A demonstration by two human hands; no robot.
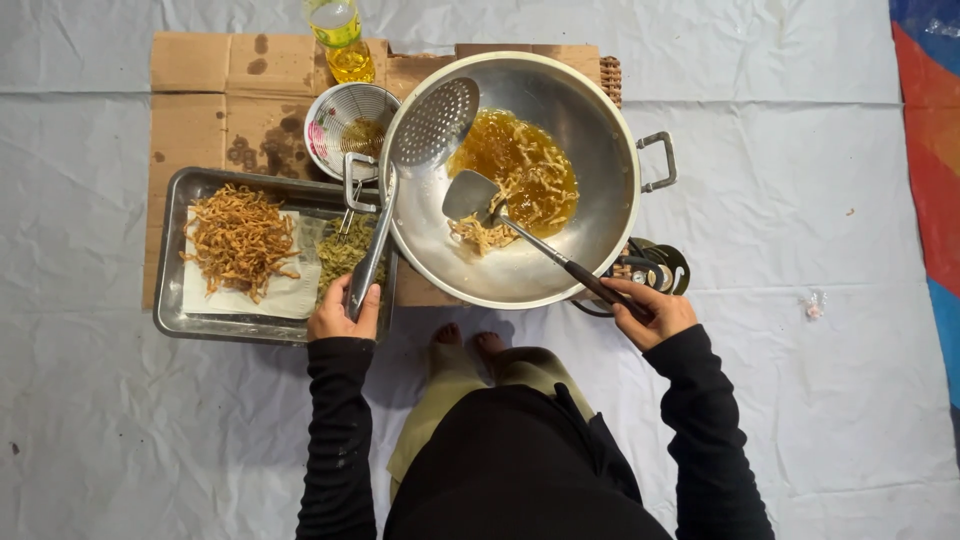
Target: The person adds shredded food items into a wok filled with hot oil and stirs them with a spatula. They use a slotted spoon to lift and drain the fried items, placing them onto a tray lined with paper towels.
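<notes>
At the far left a steel tray (170, 250) sat on flattened cardboard (220, 80), and on its paper lining lay a heap of golden fried strips (238, 240), apparently a finished batch, with a smaller, darker greenish pile (345, 250) beside it. Just behind the tray stood a small mesh strainer bowl (350, 125) and a bottle of oil (340, 35). The left hand (345, 312) was closed around the handle of a perforated skimmer (432, 122), whose round head hung over the left rim of the wok (590, 120), clear of the oil and empty. In the wok, pale strips (530, 185) floated in a shallow pool of amber oil, looking lighter than the drained ones, so frying seemed only partly done. The right hand (655, 310) gripped the dark handle of a flat spatula (468, 195), its blade resting on the wok's bare slope with a few strips (480, 235) gathered beside it. Those and the floating batch were not yet lifted out to the tray.
</notes>
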